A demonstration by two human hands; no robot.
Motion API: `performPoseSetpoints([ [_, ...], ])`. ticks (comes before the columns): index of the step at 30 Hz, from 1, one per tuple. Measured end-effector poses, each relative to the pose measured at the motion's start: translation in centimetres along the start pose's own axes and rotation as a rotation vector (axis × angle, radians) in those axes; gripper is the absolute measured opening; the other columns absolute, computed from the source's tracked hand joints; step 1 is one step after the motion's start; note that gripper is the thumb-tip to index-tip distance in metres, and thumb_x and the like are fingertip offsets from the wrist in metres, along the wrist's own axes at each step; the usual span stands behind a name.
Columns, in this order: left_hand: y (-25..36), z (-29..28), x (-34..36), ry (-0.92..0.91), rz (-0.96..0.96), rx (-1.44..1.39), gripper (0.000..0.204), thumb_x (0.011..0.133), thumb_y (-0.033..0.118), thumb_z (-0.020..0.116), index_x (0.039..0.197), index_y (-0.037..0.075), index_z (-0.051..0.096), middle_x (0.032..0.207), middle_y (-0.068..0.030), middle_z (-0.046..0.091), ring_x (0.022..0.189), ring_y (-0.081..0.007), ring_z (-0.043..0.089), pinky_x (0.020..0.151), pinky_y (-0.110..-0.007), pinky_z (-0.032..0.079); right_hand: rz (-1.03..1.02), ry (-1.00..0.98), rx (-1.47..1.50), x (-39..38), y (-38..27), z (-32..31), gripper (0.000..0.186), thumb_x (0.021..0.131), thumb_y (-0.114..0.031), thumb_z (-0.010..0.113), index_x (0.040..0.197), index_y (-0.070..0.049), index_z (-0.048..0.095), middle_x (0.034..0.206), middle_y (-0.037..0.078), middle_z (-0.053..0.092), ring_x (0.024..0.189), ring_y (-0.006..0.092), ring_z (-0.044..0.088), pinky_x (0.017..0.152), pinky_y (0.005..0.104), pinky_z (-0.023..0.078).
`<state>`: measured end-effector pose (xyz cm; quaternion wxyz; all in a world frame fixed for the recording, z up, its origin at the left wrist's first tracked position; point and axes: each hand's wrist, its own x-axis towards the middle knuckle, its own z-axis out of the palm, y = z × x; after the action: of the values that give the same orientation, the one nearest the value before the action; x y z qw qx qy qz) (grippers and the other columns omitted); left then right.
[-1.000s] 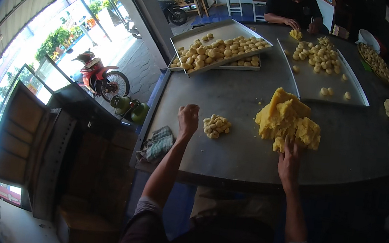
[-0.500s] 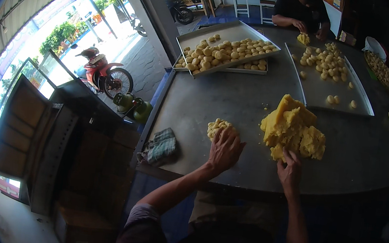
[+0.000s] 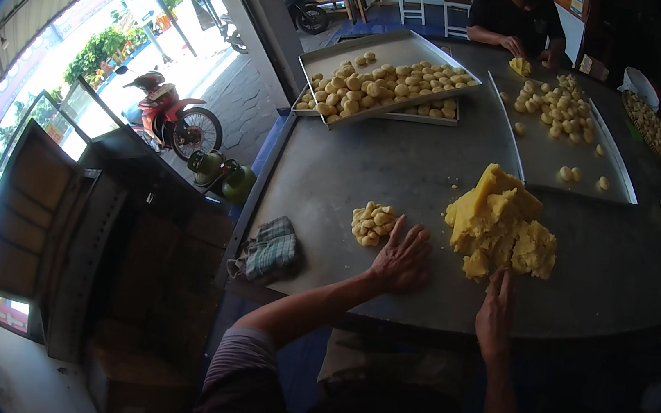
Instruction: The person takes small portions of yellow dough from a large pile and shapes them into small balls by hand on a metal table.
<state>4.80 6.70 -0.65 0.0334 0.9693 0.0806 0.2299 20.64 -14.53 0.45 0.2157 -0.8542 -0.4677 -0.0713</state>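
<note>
Head camera, looking down: my left hand is spread palm-down over the table, thumb and fingers apart, just beside a small heap of pale dough pieces. It pinches nothing that I can see; whether a fingertip brushes the heap, I cannot tell. My right hand is turned on edge, its fingers straight and close together, with the tips at the near foot of the big mound of yellow dough. I cannot tell if any dough is caught between thumb and fingers there.

The mound stands to the right of the heap, well within my reach, probably so each hand has its own supply. A folded checked cloth lies near the left edge, likely put there to be handy yet out of the way.

Farther off, two trays sit one overlapping the other, bearing rounded balls, perhaps stacked askew to save room. Another tray on the right holds more, in reach of a co-worker, whose hand is at a small yellow lump.
</note>
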Motion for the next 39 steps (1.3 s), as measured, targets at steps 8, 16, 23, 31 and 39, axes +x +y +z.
performPoseSetpoints([
  [8, 1.7, 0.8, -1.7, 0.023, -0.194, 0.305, 0.031, 0.088, 0.025, 0.056, 0.106, 0.001, 0.059, 0.109, -0.0153, 0.050, 0.113, -0.0318, 0.047, 0.101, -0.052, 0.030, -0.009, -0.013, 0.206, 1.3, 1.8, -0.3, 0.029, 0.085, 0.003, 0.064, 0.113, 0.002, 0.069, 0.114, 0.020, 0.063, 0.109, 0.0372, 0.059, 0.094, 0.0440, 0.050],
  [16, 3.8, -1.1, -3.0, 0.095, -0.461, 0.255, 0.026, 0.083, 0.018, 0.060, 0.106, 0.005, 0.058, 0.108, -0.0135, 0.052, 0.108, -0.0288, 0.050, 0.088, -0.048, 0.034, -0.135, -0.217, 0.054, 3.4, 2.1, -3.0, 0.024, 0.081, 0.007, 0.060, 0.103, 0.005, 0.070, 0.108, 0.021, 0.064, 0.103, 0.0376, 0.059, 0.091, 0.0457, 0.050],
  [23, 6.2, -3.1, -4.7, -0.040, -0.747, -0.011, 0.026, 0.086, 0.014, 0.061, 0.109, 0.006, 0.052, 0.108, -0.0144, 0.054, 0.106, -0.0331, 0.051, 0.086, -0.049, 0.037, -0.050, -0.038, 0.084, -0.9, 3.1, -0.7, 0.042, 0.084, 0.016, 0.052, 0.123, 0.006, 0.062, 0.139, 0.024, 0.051, 0.128, 0.0385, 0.051, 0.098, 0.0451, 0.050],
  [31, 7.1, -3.7, -2.5, 0.207, -0.987, -0.788, 0.034, 0.098, 0.027, 0.059, 0.120, 0.001, 0.061, 0.104, -0.0193, 0.071, 0.095, -0.0319, 0.070, 0.082, -0.041, 0.053, -0.003, -0.141, 0.340, -1.5, 3.0, -4.1, 0.042, 0.092, 0.010, 0.050, 0.133, 0.002, 0.056, 0.135, 0.023, 0.055, 0.123, 0.0392, 0.056, 0.102, 0.0428, 0.051],
  [39, 11.8, -1.4, 1.8, 0.240, -0.742, -0.861, 0.036, 0.101, 0.028, 0.056, 0.118, -0.002, 0.067, 0.102, -0.0166, 0.074, 0.093, -0.0249, 0.073, 0.081, -0.037, 0.056, -0.042, 0.004, 0.578, -0.5, -5.7, -2.5, 0.037, 0.092, 0.002, 0.060, 0.129, 0.002, 0.061, 0.120, 0.023, 0.064, 0.110, 0.0380, 0.064, 0.088, 0.0407, 0.052],
])
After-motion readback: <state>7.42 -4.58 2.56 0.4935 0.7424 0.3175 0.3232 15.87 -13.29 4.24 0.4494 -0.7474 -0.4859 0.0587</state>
